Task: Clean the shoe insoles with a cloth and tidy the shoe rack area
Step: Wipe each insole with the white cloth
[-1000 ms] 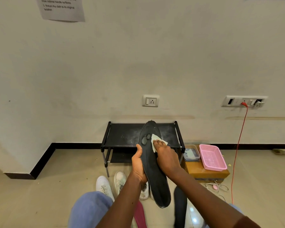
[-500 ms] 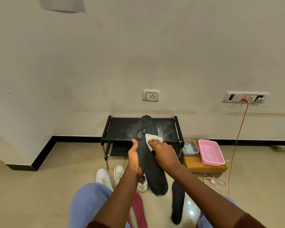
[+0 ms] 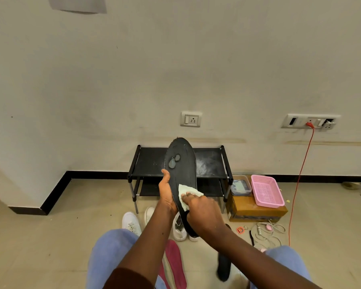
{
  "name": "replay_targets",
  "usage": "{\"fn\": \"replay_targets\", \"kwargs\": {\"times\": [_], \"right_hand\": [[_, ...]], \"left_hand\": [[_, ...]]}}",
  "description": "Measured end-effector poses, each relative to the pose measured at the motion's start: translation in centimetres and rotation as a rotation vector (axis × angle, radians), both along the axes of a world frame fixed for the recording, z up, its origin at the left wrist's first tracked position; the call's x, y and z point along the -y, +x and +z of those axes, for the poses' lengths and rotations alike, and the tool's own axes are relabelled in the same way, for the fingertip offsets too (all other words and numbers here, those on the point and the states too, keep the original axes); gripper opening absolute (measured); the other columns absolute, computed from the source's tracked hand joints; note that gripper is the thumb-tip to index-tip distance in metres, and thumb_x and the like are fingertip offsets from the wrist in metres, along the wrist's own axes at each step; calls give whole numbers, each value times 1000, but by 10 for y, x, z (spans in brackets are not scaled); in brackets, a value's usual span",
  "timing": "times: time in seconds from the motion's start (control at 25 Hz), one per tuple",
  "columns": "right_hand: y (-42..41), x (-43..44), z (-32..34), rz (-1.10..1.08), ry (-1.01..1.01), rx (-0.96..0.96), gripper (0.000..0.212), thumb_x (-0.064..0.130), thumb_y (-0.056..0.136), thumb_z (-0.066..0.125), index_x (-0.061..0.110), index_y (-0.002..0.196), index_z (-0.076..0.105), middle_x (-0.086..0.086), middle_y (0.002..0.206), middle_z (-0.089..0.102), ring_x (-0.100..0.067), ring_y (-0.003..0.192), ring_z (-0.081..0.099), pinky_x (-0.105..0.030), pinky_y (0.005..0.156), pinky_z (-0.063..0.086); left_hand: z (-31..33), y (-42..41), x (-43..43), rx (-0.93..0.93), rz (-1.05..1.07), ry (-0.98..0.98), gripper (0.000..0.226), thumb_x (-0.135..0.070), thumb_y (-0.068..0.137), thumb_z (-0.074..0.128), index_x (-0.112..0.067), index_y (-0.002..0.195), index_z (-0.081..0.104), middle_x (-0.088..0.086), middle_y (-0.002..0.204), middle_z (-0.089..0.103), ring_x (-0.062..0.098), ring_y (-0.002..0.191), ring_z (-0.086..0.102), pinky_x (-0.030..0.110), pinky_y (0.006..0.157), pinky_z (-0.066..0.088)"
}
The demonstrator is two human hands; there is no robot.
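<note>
Black insole (image 3: 182, 165) in grip of left hand (image 3: 166, 195), right hand (image 3: 204, 213) flat on cloth (image 3: 185, 191) — shoe rack (image 3: 149, 163) behind, white sneakers (image 3: 131, 223) beneath.

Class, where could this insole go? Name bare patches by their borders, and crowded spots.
Bare: the shoe rack's top shelf either side of the held insole; floor between rack and left skirting. Crowded: white shoes and pink insoles before the rack; box, cables right.

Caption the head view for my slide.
Left hand grips a black insole before the shoe rack while the right hand presses a pale cloth against it.
</note>
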State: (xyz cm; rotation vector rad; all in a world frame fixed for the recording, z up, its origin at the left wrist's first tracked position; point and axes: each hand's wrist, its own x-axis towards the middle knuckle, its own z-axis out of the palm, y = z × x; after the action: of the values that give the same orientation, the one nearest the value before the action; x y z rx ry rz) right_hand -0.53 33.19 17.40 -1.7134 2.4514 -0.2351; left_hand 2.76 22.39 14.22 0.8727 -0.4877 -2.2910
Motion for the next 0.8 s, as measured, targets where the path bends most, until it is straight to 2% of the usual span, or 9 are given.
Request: {"fn": "replay_targets", "kwargs": {"times": [0.08, 0.12, 0.24, 0.28, 0.4, 0.56, 0.64, 0.72, 0.8], "right_hand": [[-1, 3, 2, 10, -35, 8, 48, 4, 88, 43, 16, 134, 43, -3, 139, 47, -23, 120, 51, -35, 94, 45], [-4, 6, 2, 15, -54, 5, 50, 4, 87, 44, 17, 135, 42, -2, 140, 45, -22, 122, 49, -35, 95, 44], [-18, 21, 0, 11, -73, -5, 57, 5, 89, 45, 19, 142, 32, -2, 148, 35, -22, 129, 42, -37, 101, 39], [-25, 27, 0, -4, -73, -9, 58, 5, 89, 45, 18, 143, 29, -3, 149, 32, -22, 131, 40, -37, 103, 38], [-42, 45, 0, -34, -108, 8, 60, 1, 90, 42, 16, 145, 26, -4, 151, 29, -22, 134, 35, -35, 107, 34], [-50, 49, -1, 15, -112, 20, 63, -4, 90, 39, 19, 146, 23, -3, 153, 23, -24, 135, 34, -37, 107, 33], [-45, 42, -7, 90, -113, 21, 64, -5, 89, 39, 22, 145, 26, 0, 153, 23, -19, 137, 30, -38, 111, 30], [-34, 31, -16, 160, -141, 52, 65, -7, 87, 41, 23, 143, 30, 3, 152, 27, -13, 139, 27, -33, 114, 25], [-24, 18, -25, 214, -193, 101, 62, -7, 83, 45, 20, 139, 40, 1, 147, 37, -11, 135, 35, -29, 111, 29]], "left_hand": [[7, 0, -1, -111, -8, 56, 63, -60, 92, 35, -8, 114, 62, 16, 96, 71, 35, 95, 60, 52, 87, 46], [10, 2, -1, -123, -25, 54, 64, -62, 91, 34, -9, 111, 63, 16, 98, 70, 35, 96, 60, 53, 86, 46], [12, 2, -2, 12, -112, -48, 69, -64, 91, 27, -8, 99, 65, 12, 83, 73, 26, 79, 69, 38, 72, 54], [12, 3, -4, 22, -153, -82, 68, -64, 92, 28, -8, 100, 66, 12, 84, 73, 24, 77, 70, 35, 71, 55], [6, 4, -13, -9, -201, -80, 61, -57, 94, 34, -8, 117, 62, 15, 99, 71, 27, 92, 67, 39, 81, 52], [1, 8, -17, -41, -210, -49, 59, -57, 95, 29, -13, 107, 65, 15, 97, 72, 28, 90, 68, 41, 82, 49], [1, 6, -18, -23, -208, -28, 63, -59, 95, 25, -9, 102, 63, 15, 87, 73, 26, 78, 71, 41, 82, 47], [-6, 1, -14, 17, -199, -5, 67, -60, 94, 25, -4, 99, 62, 17, 77, 72, 26, 65, 71, 41, 78, 46], [-4, 1, -11, -53, -207, 38, 74, -66, 91, 25, -5, 115, 60, 20, 93, 71, 30, 78, 72, 44, 82, 48]]}}
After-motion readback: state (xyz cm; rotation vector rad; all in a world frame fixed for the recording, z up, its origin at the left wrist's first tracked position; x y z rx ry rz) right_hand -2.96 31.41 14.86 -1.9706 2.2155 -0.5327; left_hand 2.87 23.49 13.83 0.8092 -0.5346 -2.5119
